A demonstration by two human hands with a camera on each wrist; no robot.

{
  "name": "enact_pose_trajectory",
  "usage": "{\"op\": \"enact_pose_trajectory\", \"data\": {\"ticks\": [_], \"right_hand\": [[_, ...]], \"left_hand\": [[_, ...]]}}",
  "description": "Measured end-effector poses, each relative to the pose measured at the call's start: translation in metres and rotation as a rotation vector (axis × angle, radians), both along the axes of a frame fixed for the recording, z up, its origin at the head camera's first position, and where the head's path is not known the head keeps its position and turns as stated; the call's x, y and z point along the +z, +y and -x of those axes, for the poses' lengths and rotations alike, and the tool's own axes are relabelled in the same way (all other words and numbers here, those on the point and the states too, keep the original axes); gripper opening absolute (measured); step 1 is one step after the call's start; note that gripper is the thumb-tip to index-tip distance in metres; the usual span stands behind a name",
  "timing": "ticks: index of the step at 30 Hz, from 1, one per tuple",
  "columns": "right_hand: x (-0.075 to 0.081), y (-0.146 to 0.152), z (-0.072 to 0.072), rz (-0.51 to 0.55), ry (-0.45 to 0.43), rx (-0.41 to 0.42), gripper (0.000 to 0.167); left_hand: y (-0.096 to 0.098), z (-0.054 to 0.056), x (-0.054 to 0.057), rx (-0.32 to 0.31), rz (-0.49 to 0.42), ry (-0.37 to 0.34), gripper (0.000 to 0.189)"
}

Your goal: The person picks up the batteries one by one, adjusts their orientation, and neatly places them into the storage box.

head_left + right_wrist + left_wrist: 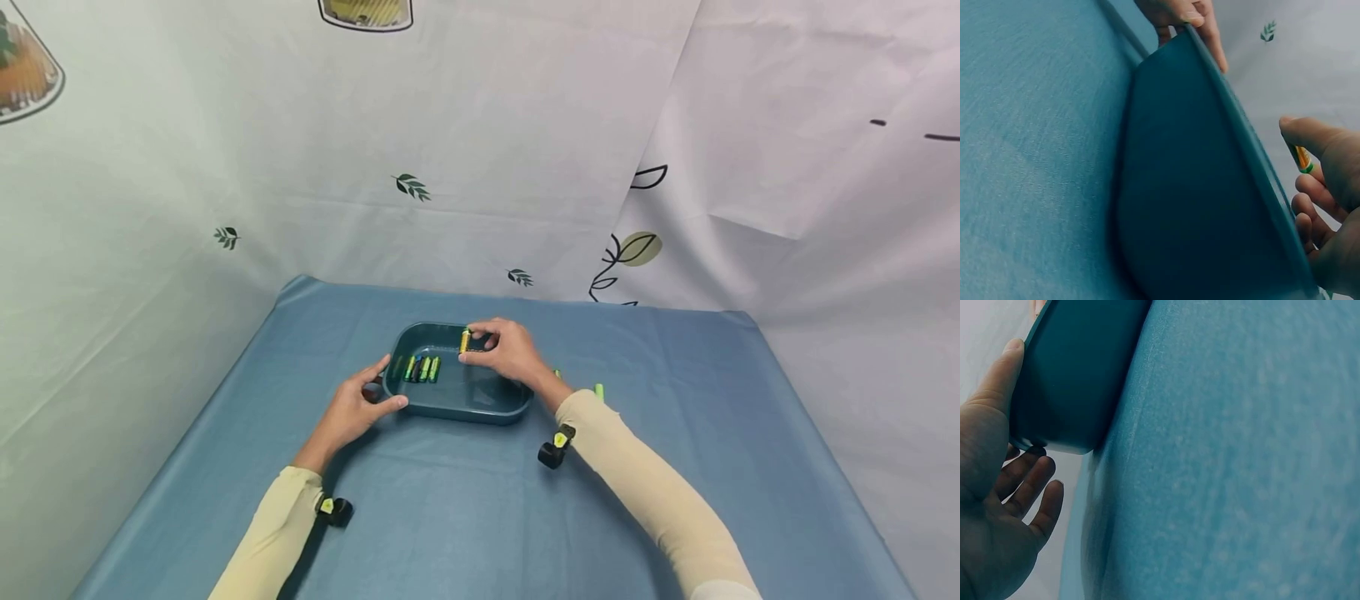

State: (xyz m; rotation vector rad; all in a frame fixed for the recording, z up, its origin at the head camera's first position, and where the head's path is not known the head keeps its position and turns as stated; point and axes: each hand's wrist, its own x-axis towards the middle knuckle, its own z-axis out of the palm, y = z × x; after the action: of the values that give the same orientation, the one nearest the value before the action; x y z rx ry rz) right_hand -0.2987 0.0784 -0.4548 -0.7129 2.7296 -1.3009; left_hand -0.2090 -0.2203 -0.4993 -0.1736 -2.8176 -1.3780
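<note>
A dark teal rectangular dish (450,412) sits on the table. My left hand (354,408) grips its left end, with the thumb at the near rim and the index finger at the left side. In the left wrist view the other fingers of the left hand (1013,469) are below the dish's rounded corner. My right hand (510,350) pinches a yellow-and-green battery (465,340) between thumb and fingers, over the right half of the dish. Inside, toward the left, several green and dark batteries (424,369) lie side by side in a row.
Beyond my right forearm, a green cylindrical thing (599,392) and another small green piece (557,373) show on the blue tablecloth (465,500), partly hidden by the arm. A pale printed cloth (480,225) hangs behind and at the sides of the table.
</note>
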Motion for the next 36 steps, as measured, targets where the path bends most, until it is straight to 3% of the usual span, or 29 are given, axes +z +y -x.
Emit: {"op": "enact_pose_trajectory", "data": {"ticks": [11, 24, 36], "right_hand": [[-0.010, -0.011, 0.004, 0.008, -0.038, 0.027, 0.054], [-0.010, -0.032, 0.003, 0.000, -0.070, 0.024, 0.051], [-0.020, -0.044, 0.005, -0.042, -0.138, -0.040, 0.053]], "left_hand": [[-0.001, 0.000, 0.001, 0.008, 0.006, -0.005, 0.092], [0.002, 0.002, 0.001, 0.010, -0.010, -0.012, 0.089], [0.002, 0.003, -0.001, 0.010, -0.012, -0.017, 0.089]]}}
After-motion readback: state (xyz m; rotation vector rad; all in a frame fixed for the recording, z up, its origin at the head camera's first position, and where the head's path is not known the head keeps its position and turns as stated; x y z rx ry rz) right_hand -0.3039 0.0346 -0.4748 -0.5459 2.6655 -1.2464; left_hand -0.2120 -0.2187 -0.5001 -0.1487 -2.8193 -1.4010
